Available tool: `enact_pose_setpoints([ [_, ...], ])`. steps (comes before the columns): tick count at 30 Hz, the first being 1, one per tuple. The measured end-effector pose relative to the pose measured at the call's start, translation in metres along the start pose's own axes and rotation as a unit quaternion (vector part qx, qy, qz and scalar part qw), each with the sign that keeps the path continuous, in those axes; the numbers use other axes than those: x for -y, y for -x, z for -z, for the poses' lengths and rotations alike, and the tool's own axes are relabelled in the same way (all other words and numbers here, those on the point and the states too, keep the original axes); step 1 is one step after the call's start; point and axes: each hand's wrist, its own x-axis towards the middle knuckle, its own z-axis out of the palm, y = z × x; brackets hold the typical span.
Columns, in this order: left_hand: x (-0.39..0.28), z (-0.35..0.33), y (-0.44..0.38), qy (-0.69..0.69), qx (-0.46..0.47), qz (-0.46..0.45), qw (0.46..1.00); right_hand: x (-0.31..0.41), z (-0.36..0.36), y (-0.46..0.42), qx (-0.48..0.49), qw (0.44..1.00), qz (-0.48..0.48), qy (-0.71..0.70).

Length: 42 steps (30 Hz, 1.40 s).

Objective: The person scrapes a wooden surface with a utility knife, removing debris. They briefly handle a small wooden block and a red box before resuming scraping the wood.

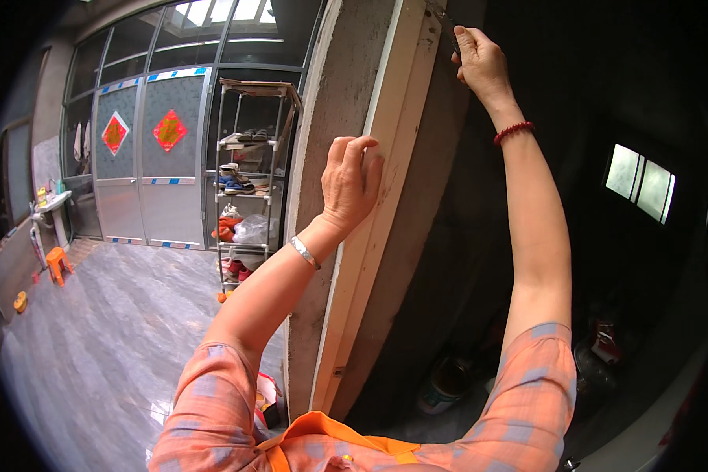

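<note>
A cream-coloured wooden door frame (377, 230) rises before me, set against a rough cement wall edge (339, 88). High at its upper end, my right hand (481, 65) grips a narrow dark tool (446, 26), possibly a scraper or knife. The tool reaches up to the frame where dark marks show; its far end is near the picture's top edge. Lower down, my left hand (351, 183) is raised beside the frame with curled fingers, thumb and forefinger near the wood. Whether something small and pale lies between those fingers is unclear.
Left of the wall stands a shoe rack (245, 194) with shoes and a plastic bag. Double doors (147, 159) with red diamond decorations, an orange stool (58, 265) and a washbasin (53, 202) are farther back. A bucket (442, 386) sits in the dark room at right.
</note>
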Motion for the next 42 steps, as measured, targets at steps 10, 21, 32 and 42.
enact_pose_setpoints([
  [10,-0.005,-0.008,-0.08,-0.084,0.017,-0.139,0.987,-0.03,0.0,-0.068,0.039,0.998,-0.055,-0.013],
  [21,0.014,-0.012,-0.089,-0.091,0.063,-0.125,0.986,0.027,-0.018,-0.13,-0.107,0.952,-0.109,0.264],
  [32,0.011,-0.023,-0.087,-0.06,0.041,-0.117,0.991,0.012,-0.013,-0.166,-0.134,0.924,0.013,0.358],
  [42,0.009,-0.025,-0.088,-0.046,0.03,-0.11,0.992,-0.01,0.0,-0.177,-0.141,0.914,0.052,0.378],
])
